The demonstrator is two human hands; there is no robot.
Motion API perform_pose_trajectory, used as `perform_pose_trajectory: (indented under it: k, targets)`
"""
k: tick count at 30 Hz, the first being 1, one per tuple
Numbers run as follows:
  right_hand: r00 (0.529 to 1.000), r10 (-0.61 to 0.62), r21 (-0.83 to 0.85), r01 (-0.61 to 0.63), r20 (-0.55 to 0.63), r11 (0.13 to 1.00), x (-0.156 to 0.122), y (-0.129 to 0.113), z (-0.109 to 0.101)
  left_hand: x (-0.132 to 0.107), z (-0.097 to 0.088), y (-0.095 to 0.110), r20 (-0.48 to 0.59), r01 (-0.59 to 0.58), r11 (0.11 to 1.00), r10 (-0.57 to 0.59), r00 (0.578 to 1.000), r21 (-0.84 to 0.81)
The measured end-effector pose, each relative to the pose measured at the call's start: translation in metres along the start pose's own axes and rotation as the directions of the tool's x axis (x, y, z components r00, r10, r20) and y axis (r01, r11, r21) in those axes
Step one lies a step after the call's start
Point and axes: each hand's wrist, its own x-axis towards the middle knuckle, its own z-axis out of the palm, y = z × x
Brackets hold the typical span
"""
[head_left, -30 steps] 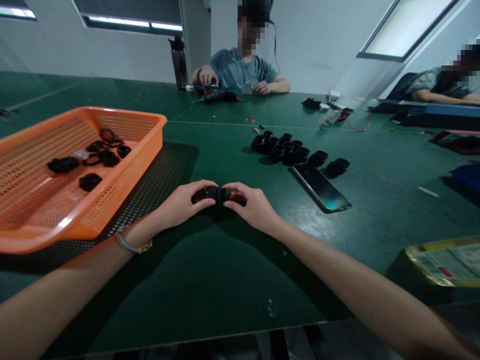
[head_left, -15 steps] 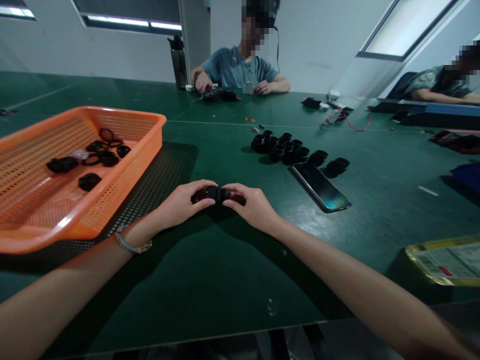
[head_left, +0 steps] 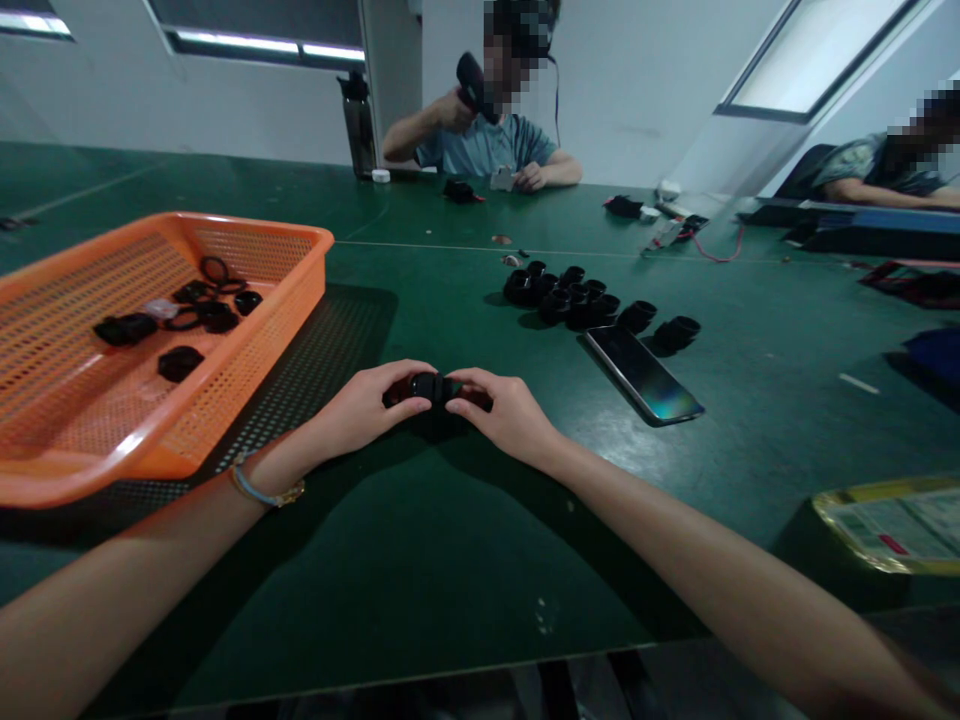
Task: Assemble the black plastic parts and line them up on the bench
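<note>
Grasping a small glossy black cylindrical part [head_left: 430,387] from both sides, over the green tabletop [head_left: 375,600], with left hand [head_left: 367,405] and right hand [head_left: 510,410] face to face. Pinching its left end between left thumb and fingers, and its right end likewise on the right: in both cases, a grip clasped on the part, not released. Hard to make out: one piece or two, and any contact with the surface below.

To handle it well, judging from this pose: line both thumbs up along one axis, press evenly, and avoid tipping one end against the other. Leave the middle visible between the fingertips, and feel for any catching before adding force. Settle the forearms low for steadiness.

Mind the orange perforated plastic basket [head_left: 262,345] with loose black plastic parts [head_left: 180,364] near the left wrist. Also steer clear of the cluster of short black tubular pieces [head_left: 555,303] and the flat dark glossy phone [head_left: 641,372], lying beyond the right hand.
</note>
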Motion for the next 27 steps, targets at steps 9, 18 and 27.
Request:
perform_pose_trajectory:
  k: [9,18,27]
  targets:
    - [1.000,-0.008,0.072,0.009,-0.015,0.997,-0.0003,-0.0011,0.0001,0.0005,0.0003,-0.0010,0.002,-0.004,1.000,0.004,1.000,-0.007]
    - [0.998,-0.062,0.100,0.061,0.008,0.993,-0.0029,-0.0031,-0.0021,0.0000,-0.0002,-0.0005,0.011,0.008,1.000,-0.008,1.000,0.006]
    - [0.999,-0.042,0.116,0.044,-0.013,0.992,-0.0013,0.0005,0.0003,0.0005,-0.0001,-0.0002,0.010,0.006,1.000,-0.006,1.000,0.003]
